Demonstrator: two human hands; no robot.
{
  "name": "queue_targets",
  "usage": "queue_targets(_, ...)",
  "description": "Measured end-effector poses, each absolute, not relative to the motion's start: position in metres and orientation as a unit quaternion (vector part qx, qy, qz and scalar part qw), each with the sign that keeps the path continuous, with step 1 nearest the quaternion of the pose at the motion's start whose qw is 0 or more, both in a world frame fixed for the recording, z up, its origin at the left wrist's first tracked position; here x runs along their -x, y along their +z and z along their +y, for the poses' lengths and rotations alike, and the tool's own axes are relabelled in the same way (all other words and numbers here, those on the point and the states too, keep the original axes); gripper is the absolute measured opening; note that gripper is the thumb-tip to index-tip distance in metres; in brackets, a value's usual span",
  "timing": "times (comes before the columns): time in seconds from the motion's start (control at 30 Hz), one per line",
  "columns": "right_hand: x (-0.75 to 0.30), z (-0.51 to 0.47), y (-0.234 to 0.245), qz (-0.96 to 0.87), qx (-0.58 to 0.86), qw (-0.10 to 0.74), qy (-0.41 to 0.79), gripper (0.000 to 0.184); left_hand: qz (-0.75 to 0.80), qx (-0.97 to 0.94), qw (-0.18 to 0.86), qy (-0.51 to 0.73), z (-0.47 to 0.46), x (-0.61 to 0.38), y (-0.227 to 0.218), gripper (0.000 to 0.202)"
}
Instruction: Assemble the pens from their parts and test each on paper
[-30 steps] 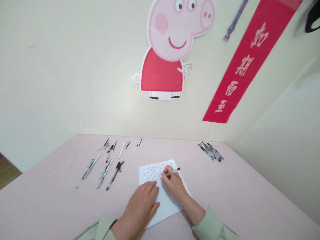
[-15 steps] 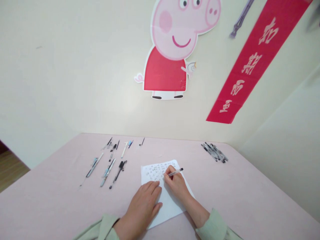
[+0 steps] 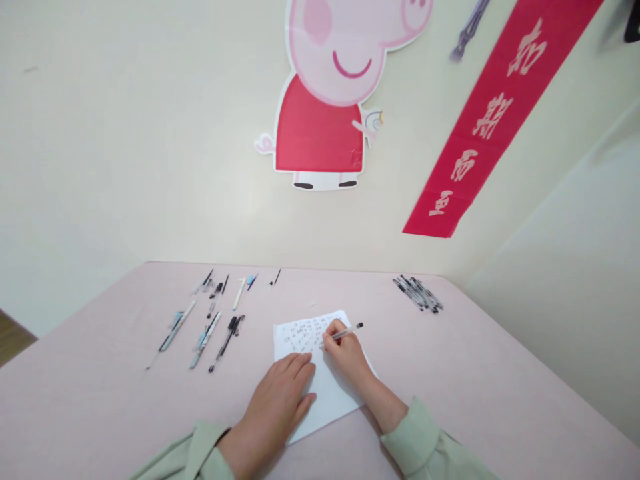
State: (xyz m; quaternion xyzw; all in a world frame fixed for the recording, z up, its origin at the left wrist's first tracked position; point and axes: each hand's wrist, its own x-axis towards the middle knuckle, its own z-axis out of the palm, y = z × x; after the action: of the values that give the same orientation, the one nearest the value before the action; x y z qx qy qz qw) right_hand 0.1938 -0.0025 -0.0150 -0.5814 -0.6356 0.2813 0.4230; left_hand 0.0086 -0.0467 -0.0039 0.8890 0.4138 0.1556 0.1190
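Midway across the desk, my right hand pinches the pen over the paper, the black end now tipped further toward the far right corner, so writing seems under way. Its long axis slants, tip toward the left edge, though contact is unclear; my left hand lies flat.

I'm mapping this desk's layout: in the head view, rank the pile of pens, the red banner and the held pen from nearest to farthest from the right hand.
1. Held pen: gripped in the right hand.
2. Pile of pens: far right on the table.
3. Red banner: up on the wall, right side.
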Motion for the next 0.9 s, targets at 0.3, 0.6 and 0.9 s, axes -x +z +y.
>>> queue_targets(0.3,-0.1910,-0.0059,-0.0095,-0.646,0.597,0.399,0.259,0.011,0.419,-0.890,0.126,0.133,-0.0457,-0.0092,-0.0021,0.037)
queue_targets(0.6,-0.1912,-0.0065,-0.0096,-0.648,0.602,0.379,0.272,0.011,0.417,-0.887,0.124,0.155,-0.0469,-0.0094,-0.0030,0.037)
queue_targets(0.9,-0.1910,-0.0062,-0.0100,-0.653,0.609,0.369,0.258,0.011,0.408,-0.891,0.107,0.169,-0.0462,-0.0084,-0.0094,0.036)
